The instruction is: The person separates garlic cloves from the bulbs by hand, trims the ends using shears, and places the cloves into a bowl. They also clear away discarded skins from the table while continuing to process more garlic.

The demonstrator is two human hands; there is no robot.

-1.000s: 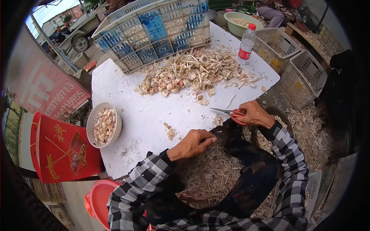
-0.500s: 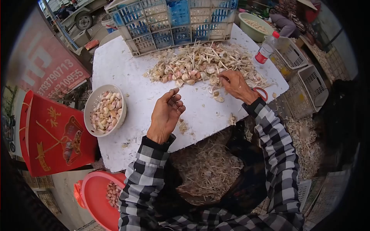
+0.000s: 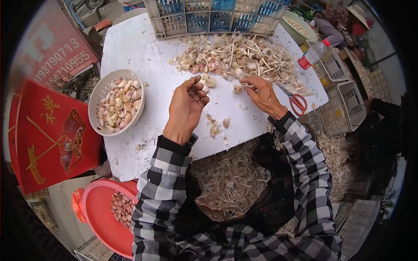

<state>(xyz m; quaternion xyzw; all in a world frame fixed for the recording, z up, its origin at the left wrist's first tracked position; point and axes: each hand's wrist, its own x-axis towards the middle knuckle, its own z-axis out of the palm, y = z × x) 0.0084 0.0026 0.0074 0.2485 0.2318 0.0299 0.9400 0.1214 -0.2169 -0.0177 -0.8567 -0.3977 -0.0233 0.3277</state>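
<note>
Two hands are seen over the white bench point(image 3: 143, 56). The left hand point(image 3: 186, 108) is half open, with the fingers curled loosely. A pale garlic piece point(image 3: 210, 81) is touched by its fingertips, at the near edge of the garlic pile point(image 3: 237, 56). The right hand point(image 3: 261, 95) is bent, and its fingers are pinched on a small garlic bit point(image 3: 237, 88) at the same edge of the pile. The two hands are near each other, with the pile just beyond them. Red scissors point(image 3: 296, 101) are laid on the bench just beside the right hand, and they are not held. One loose clove point(image 3: 226, 122) and some dry skins point(image 3: 214, 128) are seen on the bench between the two wrists. A white bowl point(image 3: 96, 98) full of peeled cloves is set at the bench edge, well apart from the left hand. A red basin point(image 3: 98, 213) with more cloves is placed lower down, under the left sleeve.
</note>
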